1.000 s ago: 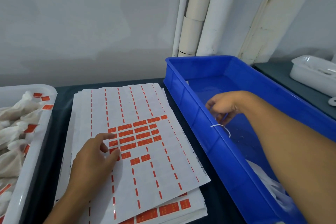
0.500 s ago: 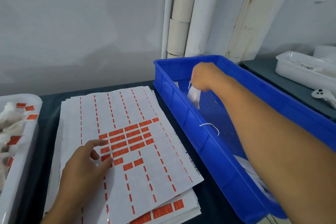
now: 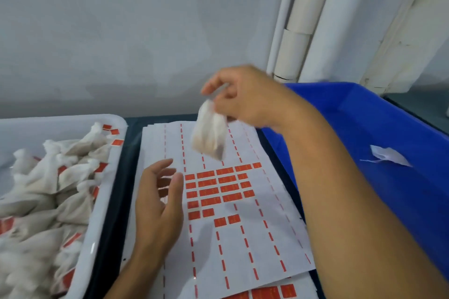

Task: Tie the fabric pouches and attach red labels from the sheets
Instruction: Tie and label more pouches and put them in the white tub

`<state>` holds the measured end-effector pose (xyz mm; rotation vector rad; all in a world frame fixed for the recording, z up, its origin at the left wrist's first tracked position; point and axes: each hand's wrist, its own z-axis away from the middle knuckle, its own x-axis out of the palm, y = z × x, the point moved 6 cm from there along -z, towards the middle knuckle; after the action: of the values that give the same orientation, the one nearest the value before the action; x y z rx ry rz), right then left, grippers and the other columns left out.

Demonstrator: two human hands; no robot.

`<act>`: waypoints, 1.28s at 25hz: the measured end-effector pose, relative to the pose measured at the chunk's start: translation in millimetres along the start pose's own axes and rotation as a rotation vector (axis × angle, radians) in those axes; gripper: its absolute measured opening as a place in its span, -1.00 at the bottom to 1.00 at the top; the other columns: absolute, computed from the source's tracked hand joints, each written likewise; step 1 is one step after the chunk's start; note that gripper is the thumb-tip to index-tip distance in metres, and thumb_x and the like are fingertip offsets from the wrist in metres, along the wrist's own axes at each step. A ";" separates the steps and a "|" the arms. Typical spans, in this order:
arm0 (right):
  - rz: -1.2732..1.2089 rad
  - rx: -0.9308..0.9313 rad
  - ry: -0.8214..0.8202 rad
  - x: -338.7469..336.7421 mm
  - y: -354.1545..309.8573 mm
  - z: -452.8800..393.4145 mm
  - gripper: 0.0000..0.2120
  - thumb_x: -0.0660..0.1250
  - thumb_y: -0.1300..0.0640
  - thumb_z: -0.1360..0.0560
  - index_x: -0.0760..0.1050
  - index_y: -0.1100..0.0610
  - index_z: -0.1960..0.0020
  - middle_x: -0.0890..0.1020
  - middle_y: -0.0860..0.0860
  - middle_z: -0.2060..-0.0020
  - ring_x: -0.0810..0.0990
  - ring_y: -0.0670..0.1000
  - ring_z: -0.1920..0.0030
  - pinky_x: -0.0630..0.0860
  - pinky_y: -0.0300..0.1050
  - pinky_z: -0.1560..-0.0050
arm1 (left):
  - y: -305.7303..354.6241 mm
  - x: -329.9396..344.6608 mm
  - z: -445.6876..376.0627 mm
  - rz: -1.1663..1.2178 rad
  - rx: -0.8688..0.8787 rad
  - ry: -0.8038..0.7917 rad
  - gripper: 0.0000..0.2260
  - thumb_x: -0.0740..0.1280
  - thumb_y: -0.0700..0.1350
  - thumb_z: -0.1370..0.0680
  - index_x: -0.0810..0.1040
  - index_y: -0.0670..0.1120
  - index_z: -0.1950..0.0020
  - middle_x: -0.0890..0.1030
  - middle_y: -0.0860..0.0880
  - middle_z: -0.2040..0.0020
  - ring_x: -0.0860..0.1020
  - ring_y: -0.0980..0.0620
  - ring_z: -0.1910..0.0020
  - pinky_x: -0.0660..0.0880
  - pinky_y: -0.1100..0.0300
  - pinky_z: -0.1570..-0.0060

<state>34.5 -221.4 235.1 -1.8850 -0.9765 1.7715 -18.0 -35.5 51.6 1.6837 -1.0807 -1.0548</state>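
My right hand [image 3: 245,97] pinches a white fabric pouch [image 3: 210,135] by its top, so it hangs, blurred, above the far end of the label sheets [image 3: 243,238]; the top sheet lies flat, a block of red labels [image 3: 218,189] left near its middle; tied, labelled pouches [image 3: 48,189] heap in the white tray [image 3: 97,226] to its left.

Pouch [image 3: 209,135] motion-blurred; white tray [image 3: 97,221] edge-cropped

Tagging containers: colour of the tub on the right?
Blue tub, clearest in the head view.
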 end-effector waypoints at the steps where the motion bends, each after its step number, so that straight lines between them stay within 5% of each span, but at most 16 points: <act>1: -0.029 -0.026 -0.082 24.5 1.7 3.1 -0.77 0.36 0.22 -0.59 0.61 -0.05 -0.16 0.73 -0.05 0.03 0.74 -0.02 0.07 0.70 0.05 -0.03 | 3.5 -3.4 -0.4 0.090 0.021 -0.006 -0.74 0.24 0.28 -0.59 0.40 0.36 -0.28 0.56 0.29 -0.15 0.59 0.26 -0.13 0.54 0.36 0.07; 5: -0.172 -0.070 -0.311 106.6 24.8 18.8 -0.78 0.38 0.14 -0.59 0.59 -0.13 -0.17 0.74 -0.13 0.15 0.73 -0.11 0.12 0.69 -0.20 0.05 | 5.1 -1.8 -1.4 0.231 0.057 -0.192 -0.62 0.26 0.19 -0.61 0.37 0.25 -0.43 0.57 0.22 -0.27 0.62 0.11 -0.23 0.63 0.20 -0.04; 9: -0.420 0.048 -0.196 136.0 65.8 23.9 -0.81 0.38 0.08 -0.60 0.60 -0.19 -0.14 0.74 -0.15 0.11 0.71 -0.15 0.01 0.63 -0.34 0.10 | -11.0 4.3 -2.5 0.186 -0.070 -0.196 -0.60 0.36 0.12 -0.62 0.35 0.23 -0.43 0.67 0.09 -0.02 0.70 0.02 -0.01 0.66 0.21 0.14; 14: -0.605 0.093 -0.090 153.3 95.3 33.3 -0.82 0.36 0.04 -0.62 0.62 -0.24 -0.12 0.68 -0.21 -0.02 0.66 -0.16 -0.10 0.67 -0.23 0.04 | -24.5 2.2 -5.1 0.125 -0.147 -0.133 -0.52 0.46 0.02 -0.57 0.33 0.27 -0.40 0.66 0.13 0.14 0.68 0.14 0.09 0.60 0.32 0.25; 20: -0.387 -0.027 -0.119 162.8 97.9 39.7 -0.76 0.33 0.02 -0.61 0.55 -0.30 -0.18 0.62 -0.30 -0.07 0.60 -0.18 -0.12 0.68 -0.21 -0.01 | -27.5 6.7 -5.8 -0.005 -0.135 -0.205 -0.42 0.49 0.06 -0.54 0.25 0.32 -0.43 0.70 0.18 0.19 0.71 0.18 0.20 0.59 0.39 0.27; 25: -0.364 -0.040 -0.062 161.9 97.4 37.9 -0.89 0.34 0.03 -0.63 0.59 -0.17 -0.03 0.64 -0.25 0.06 0.62 -0.14 -0.04 0.65 -0.24 0.04 | -22.3 10.7 -5.2 -0.084 -0.096 -0.245 -0.43 0.46 0.12 -0.54 0.22 0.36 -0.43 0.67 0.29 0.16 0.68 0.27 0.19 0.53 0.46 0.31; 32: -0.416 -0.057 0.056 149.2 96.0 43.2 -0.81 0.35 0.01 -0.64 0.61 -0.31 -0.04 0.67 -0.37 0.00 0.63 -0.24 -0.12 0.61 -0.37 0.03 | -21.9 13.0 -3.5 -0.131 -0.089 -0.299 -0.50 0.39 0.24 -0.52 0.26 0.36 -0.41 0.64 0.25 0.12 0.67 0.26 0.12 0.60 0.39 0.24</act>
<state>9.6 -191.2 56.7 -1.6051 -1.2985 1.4523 -6.2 -41.3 29.4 1.5752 -1.1011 -1.4534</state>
